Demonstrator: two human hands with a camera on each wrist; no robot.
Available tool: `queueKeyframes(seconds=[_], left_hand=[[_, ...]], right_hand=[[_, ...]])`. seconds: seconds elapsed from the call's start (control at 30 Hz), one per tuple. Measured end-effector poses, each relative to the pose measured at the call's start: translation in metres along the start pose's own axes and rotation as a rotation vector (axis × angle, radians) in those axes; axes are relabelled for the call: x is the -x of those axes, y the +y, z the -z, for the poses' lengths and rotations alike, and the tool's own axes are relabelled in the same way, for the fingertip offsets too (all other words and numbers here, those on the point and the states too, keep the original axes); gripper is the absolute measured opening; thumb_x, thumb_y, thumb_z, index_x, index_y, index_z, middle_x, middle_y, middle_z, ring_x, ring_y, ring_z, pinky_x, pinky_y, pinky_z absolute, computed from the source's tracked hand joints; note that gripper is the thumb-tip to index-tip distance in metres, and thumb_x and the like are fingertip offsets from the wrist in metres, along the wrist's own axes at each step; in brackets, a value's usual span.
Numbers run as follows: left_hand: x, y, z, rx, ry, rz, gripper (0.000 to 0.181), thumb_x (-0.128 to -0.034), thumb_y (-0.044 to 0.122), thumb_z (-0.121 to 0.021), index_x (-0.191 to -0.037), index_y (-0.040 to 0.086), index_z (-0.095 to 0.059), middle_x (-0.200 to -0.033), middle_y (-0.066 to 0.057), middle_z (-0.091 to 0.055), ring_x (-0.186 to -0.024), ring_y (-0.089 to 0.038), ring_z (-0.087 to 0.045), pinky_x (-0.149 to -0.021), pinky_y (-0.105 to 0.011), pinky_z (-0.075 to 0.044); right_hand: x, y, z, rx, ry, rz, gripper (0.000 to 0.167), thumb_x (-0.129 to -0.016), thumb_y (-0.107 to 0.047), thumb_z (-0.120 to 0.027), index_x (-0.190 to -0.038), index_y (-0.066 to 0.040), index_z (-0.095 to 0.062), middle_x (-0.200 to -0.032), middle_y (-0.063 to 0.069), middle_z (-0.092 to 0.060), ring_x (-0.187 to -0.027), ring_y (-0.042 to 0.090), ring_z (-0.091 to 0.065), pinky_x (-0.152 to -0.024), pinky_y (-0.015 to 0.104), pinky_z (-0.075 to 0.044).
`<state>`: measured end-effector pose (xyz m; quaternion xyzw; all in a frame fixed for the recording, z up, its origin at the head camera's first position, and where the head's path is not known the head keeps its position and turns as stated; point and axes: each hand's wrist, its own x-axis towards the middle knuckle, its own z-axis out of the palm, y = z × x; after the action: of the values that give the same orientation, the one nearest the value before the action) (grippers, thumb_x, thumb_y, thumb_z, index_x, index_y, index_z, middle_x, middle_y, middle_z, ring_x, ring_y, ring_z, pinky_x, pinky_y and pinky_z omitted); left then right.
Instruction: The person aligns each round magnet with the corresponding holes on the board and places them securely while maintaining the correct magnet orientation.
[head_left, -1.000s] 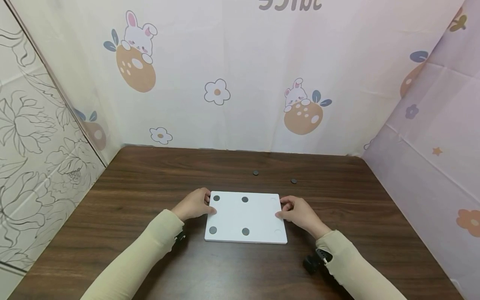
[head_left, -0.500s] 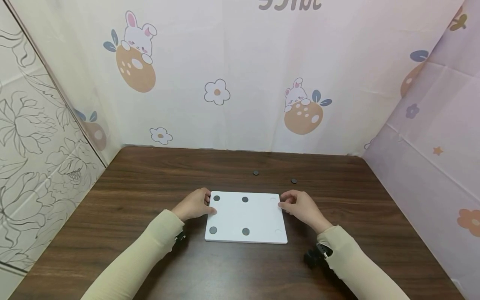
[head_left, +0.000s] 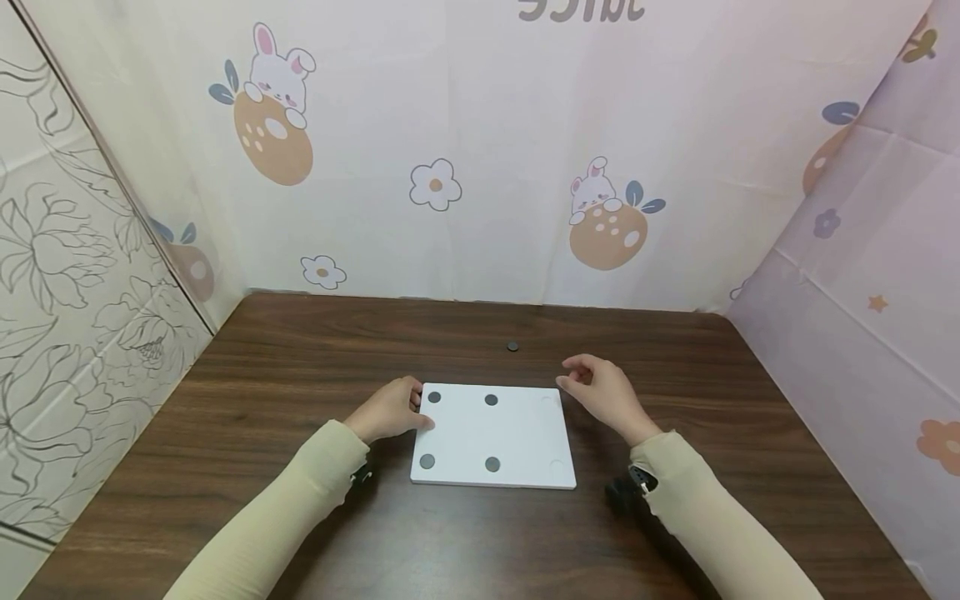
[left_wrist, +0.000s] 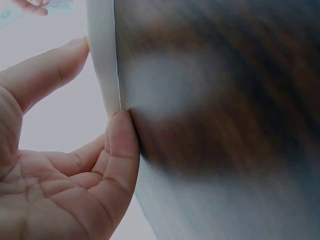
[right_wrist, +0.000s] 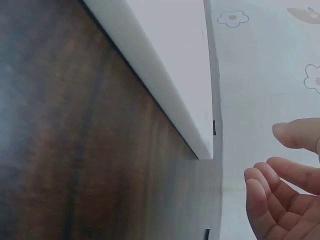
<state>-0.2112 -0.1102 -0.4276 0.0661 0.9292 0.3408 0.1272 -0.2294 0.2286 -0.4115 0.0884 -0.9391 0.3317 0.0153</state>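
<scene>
A flat white board (head_left: 525,437) lies on the table, with dark grey round discs (head_left: 492,464) set near its left end and middle. At its right end are two faint round outlines (head_left: 557,463). My left hand (head_left: 386,410) holds the board's left edge, thumb on top and fingers against the side, as the left wrist view (left_wrist: 75,175) shows. Beyond the board's far right corner hovers my right hand (head_left: 606,392), fingers loosely bent, with a gap between thumb and fingertips. A loose dark disc (right_wrist: 207,234) lies near it in the right wrist view; in the head view the hand covers it.
Another loose disc (head_left: 512,347) lies on the brown wooden table (head_left: 337,333), behind the board. A printed curtain (head_left: 495,250) hangs along the table's back edge, with more printed cloth at both sides.
My right hand has left the board's right edge and moved away from me, towards the right-hand loose disc, which it now hides in the head view. The left hand stays put.
</scene>
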Motion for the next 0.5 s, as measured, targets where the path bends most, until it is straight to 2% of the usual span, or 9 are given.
queueKeyframes(seconds=[0.27,0.5], left_hand=[[-0.001,-0.001,0.0,0.001,0.0,-0.013,0.06,-0.0765,0.013,-0.083,-0.125,-0.009,-0.054,-0.101,-0.009,-0.06,-0.089,-0.019,-0.055,-0.082,-0.036,-0.05],[-0.001,-0.001,0.0,0.008,-0.003,-0.016,0.061,-0.0764,0.012,-0.083,-0.126,-0.009,-0.054,-0.101,-0.009,-0.059,-0.089,-0.019,-0.055,-0.081,-0.035,-0.05]], right_hand=[[-0.016,-0.006,0.002,0.025,0.024,0.042,0.039,-0.094,-0.026,-0.067,-0.123,-0.002,-0.062,-0.097,0.008,-0.064,-0.087,0.022,-0.057,-0.076,0.033,-0.047],[-0.033,-0.008,0.002,-0.007,0.004,0.013,0.041,-0.095,-0.029,-0.065,-0.126,-0.003,-0.06,-0.106,0.01,-0.065,-0.098,0.025,-0.059,-0.085,0.042,-0.05]])
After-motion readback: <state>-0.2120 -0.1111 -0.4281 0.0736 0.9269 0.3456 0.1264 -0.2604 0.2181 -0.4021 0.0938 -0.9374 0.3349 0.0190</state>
